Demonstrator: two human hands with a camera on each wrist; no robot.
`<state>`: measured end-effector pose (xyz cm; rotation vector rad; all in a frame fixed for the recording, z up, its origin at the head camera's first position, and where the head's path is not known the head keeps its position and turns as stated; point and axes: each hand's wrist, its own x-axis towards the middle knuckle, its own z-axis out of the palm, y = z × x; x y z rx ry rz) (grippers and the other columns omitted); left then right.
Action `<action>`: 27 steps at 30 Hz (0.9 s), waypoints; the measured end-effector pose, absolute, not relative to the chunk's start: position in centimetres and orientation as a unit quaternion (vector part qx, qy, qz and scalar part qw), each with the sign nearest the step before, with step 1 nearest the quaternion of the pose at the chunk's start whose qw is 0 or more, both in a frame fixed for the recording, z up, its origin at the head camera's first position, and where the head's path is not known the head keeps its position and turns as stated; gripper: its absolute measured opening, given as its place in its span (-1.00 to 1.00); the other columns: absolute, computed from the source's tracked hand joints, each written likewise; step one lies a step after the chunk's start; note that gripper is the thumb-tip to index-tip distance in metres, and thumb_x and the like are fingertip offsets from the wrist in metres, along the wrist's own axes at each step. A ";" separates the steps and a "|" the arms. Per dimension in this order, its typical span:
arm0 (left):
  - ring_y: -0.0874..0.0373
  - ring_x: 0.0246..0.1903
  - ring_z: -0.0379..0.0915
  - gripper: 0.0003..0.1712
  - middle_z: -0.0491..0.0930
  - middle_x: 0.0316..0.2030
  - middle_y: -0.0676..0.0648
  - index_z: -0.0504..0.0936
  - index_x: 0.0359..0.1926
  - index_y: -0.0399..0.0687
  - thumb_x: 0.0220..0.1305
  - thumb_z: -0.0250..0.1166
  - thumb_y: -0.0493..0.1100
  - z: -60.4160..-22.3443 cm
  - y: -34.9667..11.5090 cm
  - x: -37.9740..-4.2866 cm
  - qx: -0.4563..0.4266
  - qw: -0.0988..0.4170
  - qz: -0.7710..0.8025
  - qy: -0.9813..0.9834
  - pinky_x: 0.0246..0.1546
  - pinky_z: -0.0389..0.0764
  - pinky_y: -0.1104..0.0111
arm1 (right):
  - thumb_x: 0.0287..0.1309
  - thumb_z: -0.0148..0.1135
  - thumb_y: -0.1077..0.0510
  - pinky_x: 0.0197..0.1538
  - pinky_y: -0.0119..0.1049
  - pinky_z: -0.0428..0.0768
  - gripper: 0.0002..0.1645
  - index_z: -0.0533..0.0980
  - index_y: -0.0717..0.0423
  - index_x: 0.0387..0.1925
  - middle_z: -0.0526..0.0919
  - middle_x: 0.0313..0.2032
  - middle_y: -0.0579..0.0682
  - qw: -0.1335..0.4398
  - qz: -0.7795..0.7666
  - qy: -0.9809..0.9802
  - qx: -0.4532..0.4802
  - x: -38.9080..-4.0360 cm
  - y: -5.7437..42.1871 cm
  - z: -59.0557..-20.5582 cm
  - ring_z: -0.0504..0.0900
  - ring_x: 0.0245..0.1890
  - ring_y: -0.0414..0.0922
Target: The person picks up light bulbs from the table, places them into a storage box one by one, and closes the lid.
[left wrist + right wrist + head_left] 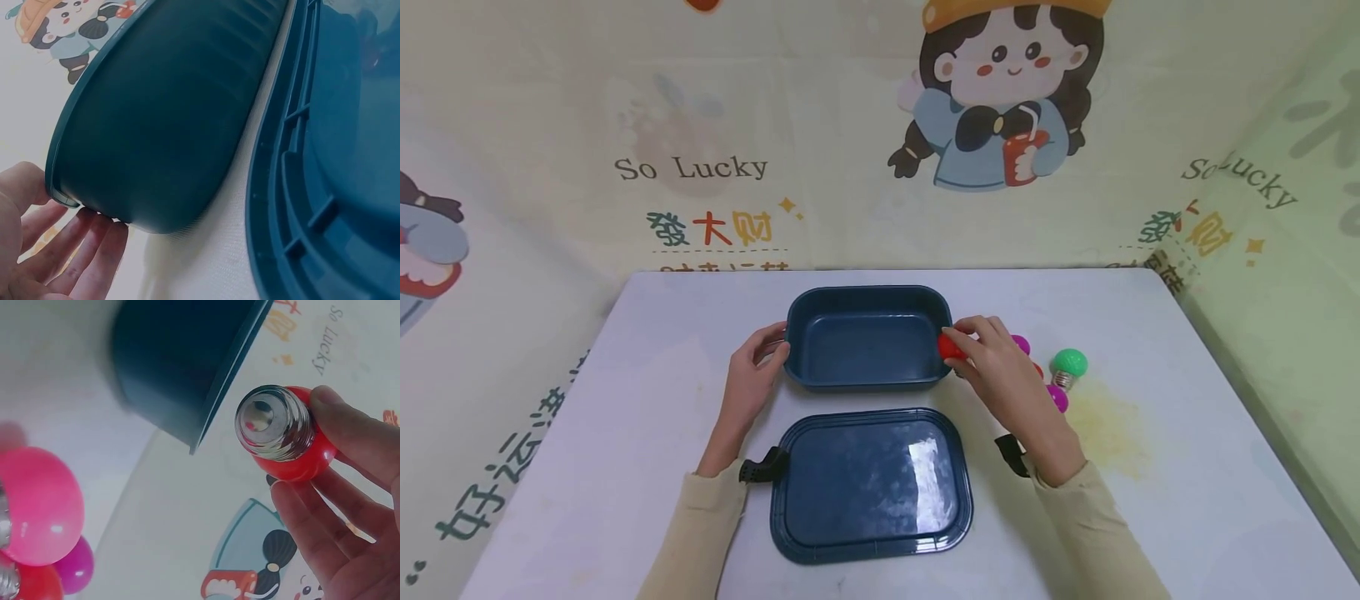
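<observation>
1. Right hand [1011, 383] pinches red bulb [951, 345], just apart from box's [865, 340] right end.
2. Box lies left of that hand, long axis left-to-right.
3. Left hand [751, 371], fingers fairly straight, touches box's left end.

A white desk [685, 358] with a faint yellowish stain [1108, 429] toward its right side stands before a cream printed cloth [842, 225] that also hangs along both sides. On the back of the cloth, a cartoon girl [997, 125] with dark braids and a blue top holds a red cup [1013, 167], and "So Lucky" lettering [691, 168] sits above multicoloured Chinese characters [710, 228] to the left. That lettering recurs slanted at right, while a cut-off cartoon figure [426, 242] and dark greenish characters [512, 458] show at left.
</observation>
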<state>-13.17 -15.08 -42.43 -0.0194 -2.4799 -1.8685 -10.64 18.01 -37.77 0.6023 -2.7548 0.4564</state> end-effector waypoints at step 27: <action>-0.10 0.23 0.41 -0.49 0.45 0.27 -0.31 0.38 0.36 -0.30 0.47 0.14 -0.22 -42.9 -15.4 -13.4 -0.014 0.016 -0.610 -0.792 -0.03 0.40 0.71 | -0.14 0.61 0.21 -0.10 -0.08 0.70 -0.31 0.59 0.16 0.12 0.58 0.05 0.15 0.118 0.167 -0.954 0.220 -13.8 15.5 -38.4 0.50 0.09 0.07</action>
